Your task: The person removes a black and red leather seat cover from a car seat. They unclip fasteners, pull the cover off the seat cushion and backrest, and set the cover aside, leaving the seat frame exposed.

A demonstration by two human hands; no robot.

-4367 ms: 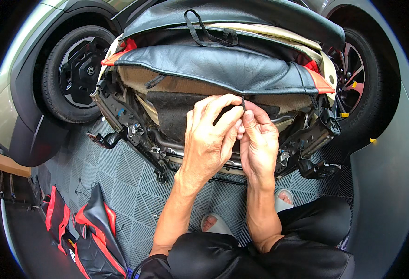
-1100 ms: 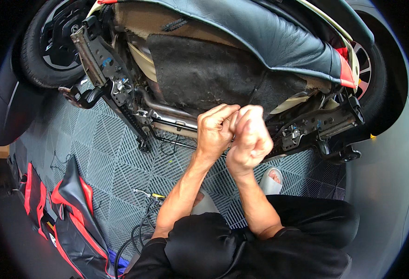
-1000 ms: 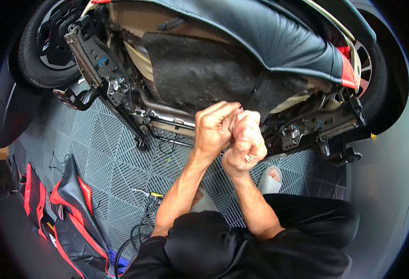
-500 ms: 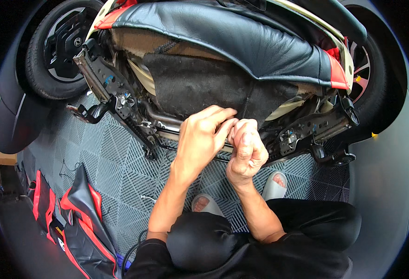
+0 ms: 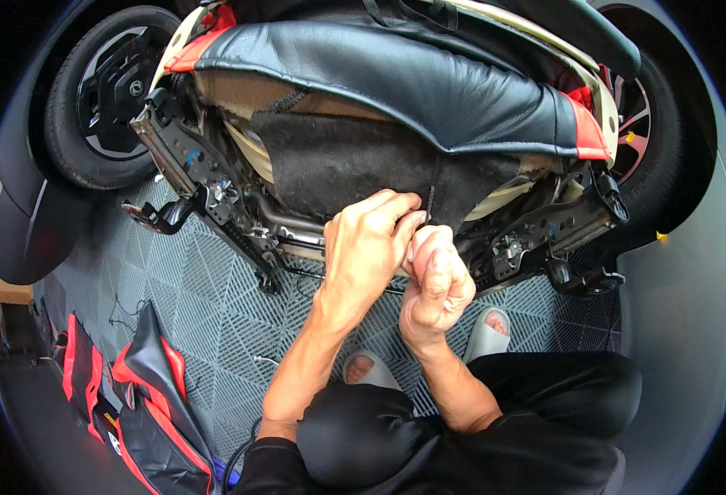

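A car seat lies tipped over in front of me, its underside and metal rails facing me. A black leather seat cover [image 5: 363, 78] with red corners is drawn over its far part and dips to a point near the middle. From that point a thin black cord [image 5: 433, 186] runs down over the dark felt-like panel [image 5: 346, 157] to my hands. My left hand [image 5: 367, 243] pinches at the cord's lower part with thumb and fingers. Just below and touching it, my right hand [image 5: 437, 280] is closed in a fist round the cord; its end is hidden inside.
Seat rails with brackets flank the panel, one at left [image 5: 206, 190] and one at right [image 5: 528, 239]. Wheels [image 5: 115, 99] stand at both far sides. Black-and-red covers [image 5: 157, 388] lie on the grey grated floor [image 5: 190, 272] at lower left, near a dark cable.
The black cord now shows as a straight line between the cover's point and my hands. Both hands keep their closed grip in nearly the same place. The view has shifted slightly.
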